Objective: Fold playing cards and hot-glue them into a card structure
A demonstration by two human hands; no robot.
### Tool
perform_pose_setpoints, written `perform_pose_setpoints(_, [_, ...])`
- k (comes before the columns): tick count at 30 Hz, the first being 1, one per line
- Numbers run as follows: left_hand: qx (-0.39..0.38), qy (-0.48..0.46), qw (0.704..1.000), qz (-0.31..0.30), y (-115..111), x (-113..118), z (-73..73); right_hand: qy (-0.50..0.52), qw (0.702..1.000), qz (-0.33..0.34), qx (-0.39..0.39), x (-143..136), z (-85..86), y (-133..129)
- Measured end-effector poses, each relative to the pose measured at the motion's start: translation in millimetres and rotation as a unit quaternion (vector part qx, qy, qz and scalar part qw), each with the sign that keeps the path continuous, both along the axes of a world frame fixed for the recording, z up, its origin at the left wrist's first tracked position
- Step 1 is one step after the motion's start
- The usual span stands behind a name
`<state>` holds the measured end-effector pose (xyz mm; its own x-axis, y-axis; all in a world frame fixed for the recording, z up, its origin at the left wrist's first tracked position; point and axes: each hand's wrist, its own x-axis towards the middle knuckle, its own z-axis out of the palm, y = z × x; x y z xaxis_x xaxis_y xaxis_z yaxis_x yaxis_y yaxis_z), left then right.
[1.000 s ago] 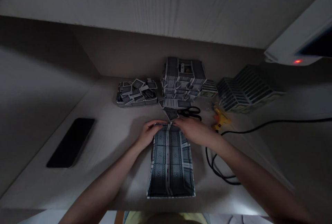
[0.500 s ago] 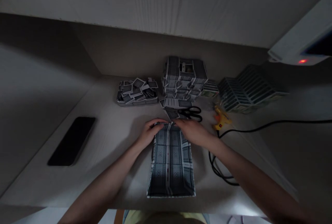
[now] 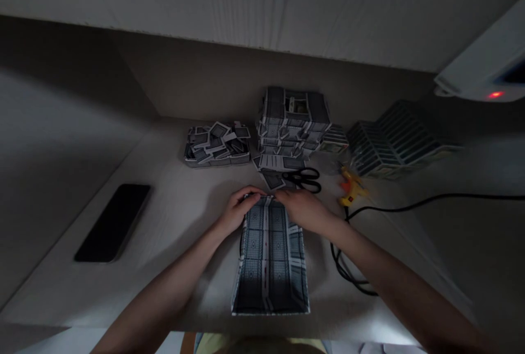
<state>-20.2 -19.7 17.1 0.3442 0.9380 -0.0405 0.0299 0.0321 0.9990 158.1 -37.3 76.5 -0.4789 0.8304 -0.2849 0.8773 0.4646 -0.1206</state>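
Observation:
A long open box made of patterned playing cards (image 3: 268, 255) lies on the table in front of me, its open side facing up. My left hand (image 3: 241, 207) grips the far left corner of its rim, thumb inside and fingers round the outer wall. At the far right corner, my right hand (image 3: 302, 209) pinches the same far wall; its fingertips are partly hidden. Just beyond the hands are black-handled scissors (image 3: 304, 179) and a few loose cards (image 3: 274, 179).
Behind stand a stack of card-built boxes (image 3: 293, 119) and a card tray heaped with folded cards (image 3: 216, 161). A yellow glue gun (image 3: 351, 187) with a black cable (image 3: 410, 207) is at right, near striped card stacks (image 3: 397, 143). A phone (image 3: 114, 222) lies left. A shelf (image 3: 246, 9) overhangs.
Both hands stay on the far wall of the box with hardly any movement. The view has shifted very slightly.

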Motion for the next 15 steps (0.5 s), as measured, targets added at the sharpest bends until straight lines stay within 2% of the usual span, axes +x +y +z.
perform_pose_setpoints(7, [-0.020,-0.002,1.000,0.014,-1.8,1.9,-1.2,-0.004,1.000,0.016,0.016,-0.8,-3.8,1.1])
perform_pose_setpoints(15, [-0.006,0.015,1.000,0.004,-1.8,1.2,-0.4,-0.043,0.998,0.030,0.016,-6.5,-3.6,2.9])
